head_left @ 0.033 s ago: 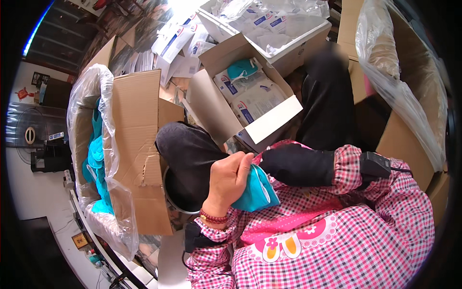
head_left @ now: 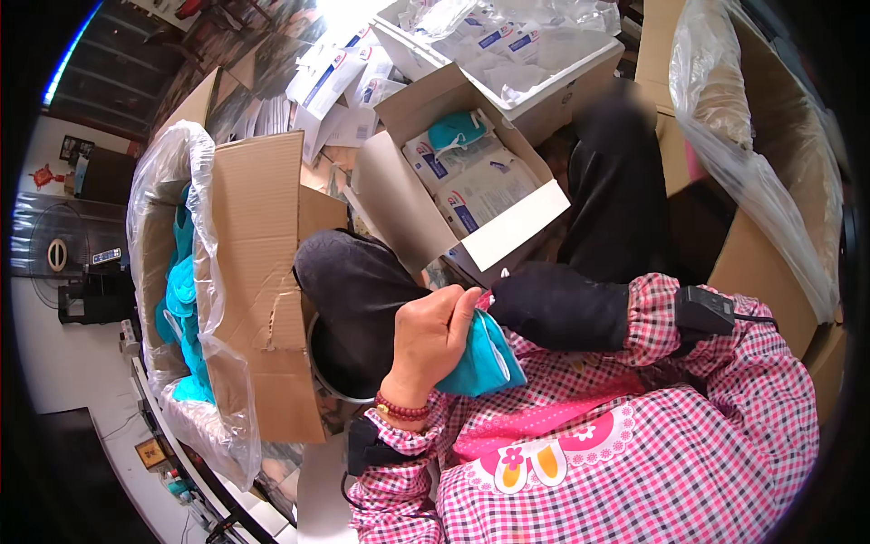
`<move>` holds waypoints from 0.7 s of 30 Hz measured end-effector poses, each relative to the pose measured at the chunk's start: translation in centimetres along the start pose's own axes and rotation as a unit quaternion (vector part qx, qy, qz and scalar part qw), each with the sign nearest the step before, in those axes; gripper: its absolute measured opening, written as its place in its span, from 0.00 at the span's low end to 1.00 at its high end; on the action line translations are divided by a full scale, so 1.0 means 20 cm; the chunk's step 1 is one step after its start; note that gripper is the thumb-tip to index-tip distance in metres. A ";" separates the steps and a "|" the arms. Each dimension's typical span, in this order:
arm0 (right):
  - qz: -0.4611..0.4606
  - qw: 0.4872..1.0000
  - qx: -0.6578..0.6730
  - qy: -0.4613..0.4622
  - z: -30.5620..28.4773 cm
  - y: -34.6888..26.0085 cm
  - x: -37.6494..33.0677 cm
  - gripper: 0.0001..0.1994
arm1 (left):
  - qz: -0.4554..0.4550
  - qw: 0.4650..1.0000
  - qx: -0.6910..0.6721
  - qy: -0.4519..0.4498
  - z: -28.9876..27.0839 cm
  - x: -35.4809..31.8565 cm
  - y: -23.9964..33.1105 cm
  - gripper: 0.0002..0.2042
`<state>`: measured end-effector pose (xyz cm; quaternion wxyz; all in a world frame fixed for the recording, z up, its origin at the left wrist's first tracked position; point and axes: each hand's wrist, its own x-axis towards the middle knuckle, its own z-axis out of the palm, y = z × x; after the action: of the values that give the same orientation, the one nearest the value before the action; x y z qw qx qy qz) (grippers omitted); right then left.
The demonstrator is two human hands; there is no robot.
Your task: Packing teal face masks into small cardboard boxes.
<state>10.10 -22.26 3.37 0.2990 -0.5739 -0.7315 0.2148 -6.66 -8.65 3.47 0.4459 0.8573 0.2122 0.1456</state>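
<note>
My left hand (head_left: 433,334) is closed round a folded teal cloth face mask (head_left: 487,361) with a pale edge, held in front of my chest. My right hand (head_left: 533,299), in a black glove, is closed beside the left thumb. A small white tip (head_left: 505,273) shows at its upper edge, and a bit of pink (head_left: 486,299) lies between the two hands. What the right fingers grip is hidden. Ahead, an open carton (head_left: 518,222) holds printed plastic packets (head_left: 480,186) with another teal mask (head_left: 456,132) on top.
At left stands a plastic-lined cardboard box (head_left: 258,227) with several teal masks (head_left: 180,290). A white foam bin (head_left: 544,95) of clear packets is at the back, beside flat printed packages (head_left: 326,91). Another lined box (head_left: 797,136) stands at right. My knees flank the carton.
The gloved right hand has shifted slightly; a white tip now shows above it, and the pink cloth behind it is less visible. My left hand still holds the mask.
</note>
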 end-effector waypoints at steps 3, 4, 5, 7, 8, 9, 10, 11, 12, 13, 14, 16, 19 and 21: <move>-0.044 0.986 -0.127 -0.094 -0.07 -0.09 0.05 0.08 | 0.028 0.997 0.034 0.057 -0.01 0.03 -0.01 0.16; -0.046 0.986 -0.128 -0.095 -0.06 -0.11 0.04 0.08 | 0.028 0.997 0.035 0.059 -0.01 0.04 -0.01 0.16; -0.105 0.983 -0.137 -0.060 -0.05 -0.14 0.02 0.08 | 0.034 0.996 0.031 0.077 -0.01 0.04 -0.02 0.14; -0.158 0.984 -0.063 -0.057 -0.01 -0.16 -0.03 0.08 | 0.053 0.990 -0.001 0.127 -0.02 0.06 -0.06 0.10; -0.157 0.984 -0.065 -0.057 0.03 -0.17 -0.06 0.08 | -0.003 0.982 -0.043 0.182 -0.06 0.08 -0.08 0.09; -0.178 0.981 0.001 -0.081 0.06 -0.20 -0.08 0.08 | -0.047 0.982 -0.075 0.168 -0.11 0.07 -0.10 0.10; -0.197 0.972 0.067 -0.105 0.08 -0.20 -0.09 0.08 | -0.091 0.978 -0.106 0.154 -0.15 0.06 -0.10 0.12; -0.204 0.975 0.050 -0.074 0.07 -0.21 -0.11 0.08 | -0.067 0.981 -0.080 0.163 -0.15 0.07 -0.09 0.14; -0.207 0.974 0.048 -0.072 0.04 -0.23 -0.09 0.08 | -0.064 0.981 -0.077 0.165 -0.17 0.08 -0.09 0.14; -0.182 0.980 0.022 -0.074 0.02 -0.26 -0.06 0.07 | -0.085 0.973 -0.126 0.173 -0.18 0.08 -0.11 0.15; -0.156 0.985 -0.004 -0.077 0.01 -0.28 -0.02 0.06 | -0.106 0.962 -0.175 0.179 -0.19 0.09 -0.12 0.16; -0.075 0.987 0.011 0.143 0.04 -0.16 0.04 0.08 | -0.123 0.947 -0.254 0.153 -0.22 0.08 -0.10 0.19; 0.093 0.773 0.570 0.261 0.03 -0.07 0.11 0.06 | -0.105 0.961 -0.236 0.098 -0.13 0.04 -0.06 0.20; 0.119 0.788 0.562 0.223 -0.06 -0.09 0.15 0.04 | -0.124 0.956 -0.258 0.072 -0.05 0.01 -0.07 0.17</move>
<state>9.13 -19.90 5.97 0.6954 -0.4186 -0.3206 0.4883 -7.26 -7.21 2.92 0.6498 0.6675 0.3035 0.2001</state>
